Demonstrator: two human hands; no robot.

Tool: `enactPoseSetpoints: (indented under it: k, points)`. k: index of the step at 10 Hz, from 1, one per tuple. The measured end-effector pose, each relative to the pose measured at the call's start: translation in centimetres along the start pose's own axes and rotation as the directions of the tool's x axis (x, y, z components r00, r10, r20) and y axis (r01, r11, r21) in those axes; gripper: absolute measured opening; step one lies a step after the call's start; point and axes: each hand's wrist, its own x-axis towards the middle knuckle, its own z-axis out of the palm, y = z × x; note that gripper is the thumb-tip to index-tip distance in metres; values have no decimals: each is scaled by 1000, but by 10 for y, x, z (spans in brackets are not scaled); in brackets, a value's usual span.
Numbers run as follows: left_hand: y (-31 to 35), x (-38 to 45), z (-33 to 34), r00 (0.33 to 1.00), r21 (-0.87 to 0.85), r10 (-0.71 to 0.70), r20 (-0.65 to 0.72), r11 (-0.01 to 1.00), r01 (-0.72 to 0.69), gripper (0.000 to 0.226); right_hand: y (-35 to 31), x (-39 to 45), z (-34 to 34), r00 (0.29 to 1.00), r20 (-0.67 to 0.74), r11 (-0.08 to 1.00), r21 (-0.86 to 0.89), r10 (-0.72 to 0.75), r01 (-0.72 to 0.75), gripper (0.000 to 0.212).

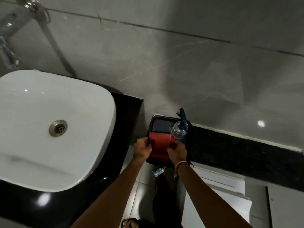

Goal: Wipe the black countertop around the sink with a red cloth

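both hands, left hand (142, 148) and right hand (177, 153), grip the red cloth (158, 145) above what looks like a dark tray (162, 120).

Red cloth (159, 146) beside black countertop (130, 122)

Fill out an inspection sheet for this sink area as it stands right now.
Surface: black countertop runs around the white sink; glossy, with light glare near the front edge.
Job's things: red cloth held over a dark tray to the right of the counter, not touching the countertop.
Clutter: clear spray bottle with dark blue trigger at the tray's right side; small clear bottle below the tray.
Grips: left hand and right hand both closed on the cloth, one at each side.
Cables: nothing seen.
Surroundings: grey tiled wall, black ledge to the right, tiled floor below.
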Motion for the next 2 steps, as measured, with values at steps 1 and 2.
enactPoseSetpoints:
  k: [1,2]
  points:
    - [5,-21,-17,994,157,110,25,981,-113,44,-2,-26,-5,979,-79,965,-203,-188,169,31]
    - [23,-48,-34,959,237,282,27,930,-281,45,-15,-52,-9,857,-121,810,-415,-501,415,24]
